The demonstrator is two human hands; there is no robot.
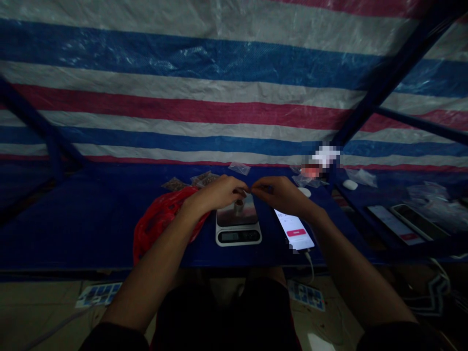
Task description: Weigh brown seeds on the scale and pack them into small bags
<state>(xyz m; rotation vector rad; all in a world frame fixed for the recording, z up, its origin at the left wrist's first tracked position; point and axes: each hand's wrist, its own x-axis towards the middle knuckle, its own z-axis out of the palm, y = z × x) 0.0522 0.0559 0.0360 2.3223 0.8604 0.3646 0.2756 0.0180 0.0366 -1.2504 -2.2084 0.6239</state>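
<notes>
Tarp in front of me: horizontal white, blue and magenta-red stripes. Frame bars: dark blue. Surface: solid deep blue. Scale: white body, silver-grey plate, black panel with a grey display. Cup on it: pale, exact shade too dim to tell. Bag: bright red, glossy. Packets: clear, brown contents. Lit phone: white screen, pinkish-red button. Cable: white. My sleeves: black. My shorts: black, thin red edge. Floor: beige tile. Card down there: white with blue blocks.
</notes>
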